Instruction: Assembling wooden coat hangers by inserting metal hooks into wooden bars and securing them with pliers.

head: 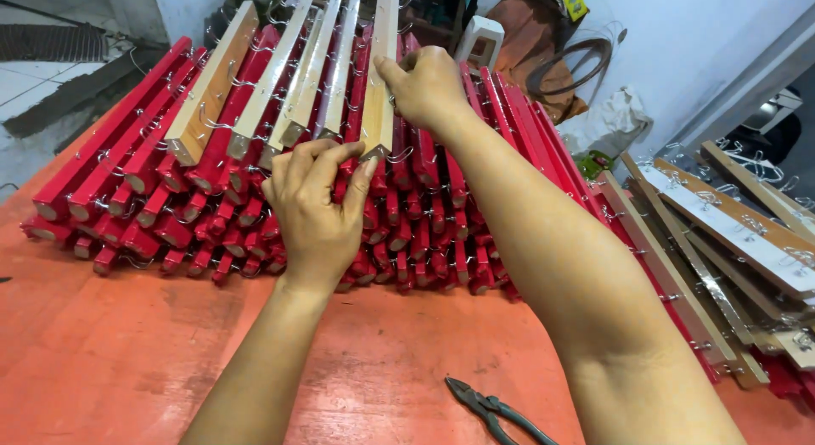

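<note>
Pliers (492, 409) lie nearest; both hands, left (316, 209) and right (426, 87), grip one wooden slat (379, 67) atop red slats (170, 216).

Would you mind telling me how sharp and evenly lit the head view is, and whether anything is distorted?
Head view: soft, even light with faint shadows only; left hand, right hand and the wooden bar they hold are sharp; the red bars fan outward from wide-angle stretch; the pliers are cut off at the bottom edge.

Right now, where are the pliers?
The pliers lie on the orange table at the bottom of the head view, just left of the right forearm.
</note>
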